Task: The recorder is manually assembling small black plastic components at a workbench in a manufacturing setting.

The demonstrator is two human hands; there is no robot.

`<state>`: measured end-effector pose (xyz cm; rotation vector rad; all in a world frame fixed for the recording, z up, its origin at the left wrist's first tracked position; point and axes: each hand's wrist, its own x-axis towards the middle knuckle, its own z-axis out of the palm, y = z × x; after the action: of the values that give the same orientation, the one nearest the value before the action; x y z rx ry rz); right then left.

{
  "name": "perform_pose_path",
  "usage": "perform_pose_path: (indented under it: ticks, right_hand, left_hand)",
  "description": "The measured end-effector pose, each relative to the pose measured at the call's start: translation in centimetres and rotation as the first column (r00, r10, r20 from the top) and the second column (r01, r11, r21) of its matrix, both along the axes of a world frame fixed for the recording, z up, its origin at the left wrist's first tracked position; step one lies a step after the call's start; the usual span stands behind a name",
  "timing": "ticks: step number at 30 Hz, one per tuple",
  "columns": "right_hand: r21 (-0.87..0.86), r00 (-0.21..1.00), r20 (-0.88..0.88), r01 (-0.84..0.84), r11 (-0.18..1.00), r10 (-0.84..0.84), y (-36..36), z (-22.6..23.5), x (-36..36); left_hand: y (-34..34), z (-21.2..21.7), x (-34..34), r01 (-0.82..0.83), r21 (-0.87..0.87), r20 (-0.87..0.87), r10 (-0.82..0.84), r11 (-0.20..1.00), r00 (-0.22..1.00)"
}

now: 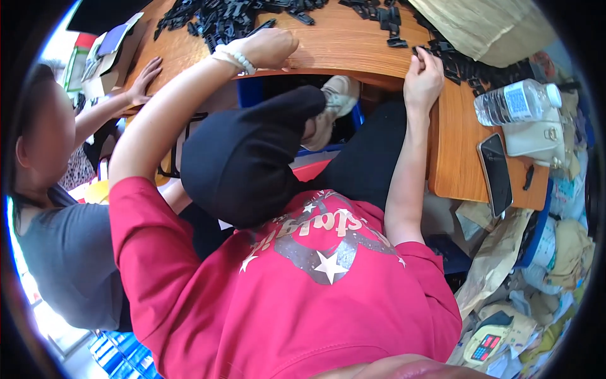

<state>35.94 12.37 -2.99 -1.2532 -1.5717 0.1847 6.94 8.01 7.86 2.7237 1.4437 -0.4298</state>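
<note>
Head view is showing the right hand (421, 79) pinching a black plastic piece (418, 52) while the left hand (270, 48) is resting curled, grip unclear, beside a large unsorted pile (221, 19).

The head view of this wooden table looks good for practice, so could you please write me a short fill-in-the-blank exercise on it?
1. The left hand, with a bead bracelet at its wrist, rests on the wooden ____.
2. The right hand touches small plastic parts whose colour is ____.
3. Beside the clear water bottle a ____ lies flat with a dark screen.
4. The person's shirt is ____.

Missing words: table; black; phone; red
</note>
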Motion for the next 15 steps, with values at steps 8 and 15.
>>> perform_pose_path:
  ticks: [8,15]
  right_hand:
    - [-0.048,0.967,0.139,-0.21,0.977,0.215,2.5,0.3,-0.5]
    - [-0.034,0.95,0.094,-0.294,0.955,0.296,2.8,0.6,-0.9]
  left_hand:
    - [3.6,-5.1,-1.7,-0.259,0.466,0.442,0.031,0.846,0.897]
    - [3.1,-6.6,-0.4,-0.144,0.522,0.439,-0.12,0.841,0.89]
